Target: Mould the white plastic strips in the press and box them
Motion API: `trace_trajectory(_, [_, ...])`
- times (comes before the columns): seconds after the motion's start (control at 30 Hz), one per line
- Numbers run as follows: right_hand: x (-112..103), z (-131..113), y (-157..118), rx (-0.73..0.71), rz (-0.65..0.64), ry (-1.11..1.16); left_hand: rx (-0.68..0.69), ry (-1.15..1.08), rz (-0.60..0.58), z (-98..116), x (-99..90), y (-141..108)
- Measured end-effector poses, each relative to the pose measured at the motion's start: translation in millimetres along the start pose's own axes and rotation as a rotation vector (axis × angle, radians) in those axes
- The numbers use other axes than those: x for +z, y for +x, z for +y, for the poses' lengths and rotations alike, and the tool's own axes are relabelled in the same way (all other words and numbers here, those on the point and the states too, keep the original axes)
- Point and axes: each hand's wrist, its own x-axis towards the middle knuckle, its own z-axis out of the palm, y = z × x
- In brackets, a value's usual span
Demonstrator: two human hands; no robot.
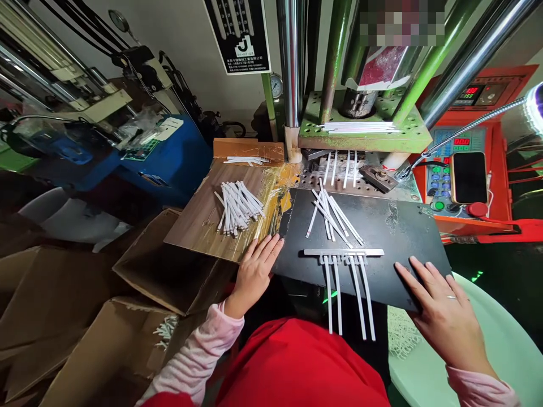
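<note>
My left hand [257,273] lies flat where the wooden board [199,226] meets the black board [394,226], fingers extended, holding nothing. On the black board's right edge rests my right hand [445,311], fingers spread and a ring on one of them. Between the hands sits a metal bar [343,252] with several white strips [356,294] hanging from it over the front edge. Behind the bar, loose white strips [331,217] lie crossed. A larger pile of white strips [238,208] is on the wooden board.
Behind the boards stands a press with a green plate [365,135]; white strips stick out below it. A red control box [500,169] carries a phone [468,177]. Cardboard boxes [102,345] are at lower left, a pale green round surface [500,328] at lower right.
</note>
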Motion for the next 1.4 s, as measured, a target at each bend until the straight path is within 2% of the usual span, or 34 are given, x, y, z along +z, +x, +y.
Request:
trace_trajectory(0.27, [5.0, 4.7, -1.4, -0.055, 0.02, -0.071, -0.006, -0.007, -0.009, 0.8, -0.1, 0.3])
trace_trajectory(0.47, [-6.8, 9.0, 1.5, -0.148, 0.007, 0.133, 0.044, -0.171, -0.065, 2.6, -19.7, 2.3])
trace_trajectory(0.57, [-11.2, 3.9, 17.9, -0.184, 0.0, 0.304, 0.096, -0.322, -0.015, 16.9, -25.7, 18.0])
trace_trajectory(0.73, [4.7, -10.4, 58.8, -0.264, 0.071, 0.42, 0.063, -0.447, 0.04, 45.5, -8.7, 58.2])
trace_trajectory(0.87, [10.8, -22.6, 74.4, -0.265, 0.081, 0.43, 0.029, -0.536, -0.014, 41.1, -5.7, 72.5])
trace_trajectory(1.0, [7.1, -42.2, 78.9, -0.246, 0.024, 0.487, 0.175, -0.605, -0.189, 24.8, -25.2, 75.4])
trace_trajectory(1.07, [6.8, -54.4, 82.8, -0.265, 0.017, 0.58, 0.271, -0.636, -0.251, 24.9, -36.0, 79.0])
trace_trajectory(1.13, [8.8, -65.1, 87.5, -0.282, 0.027, 0.649, 0.345, -0.705, -0.265, 33.6, -43.6, 84.9])
trace_trajectory(1.23, [16.2, -74.1, 91.8, -0.304, 0.051, 0.64, 0.466, -0.741, -0.232, 58.1, -45.6, 96.0])
trace_trajectory(1.33, [26.4, -75.2, 90.7, -0.294, 0.073, 0.576, 0.57, -0.564, -0.21, 83.2, -36.6, 105.1])
trace_trajectory(1.4, [31.2, -74.6, 89.0, -0.264, 0.08, 0.535, 0.593, -0.461, -0.204, 93.6, -29.6, 107.7])
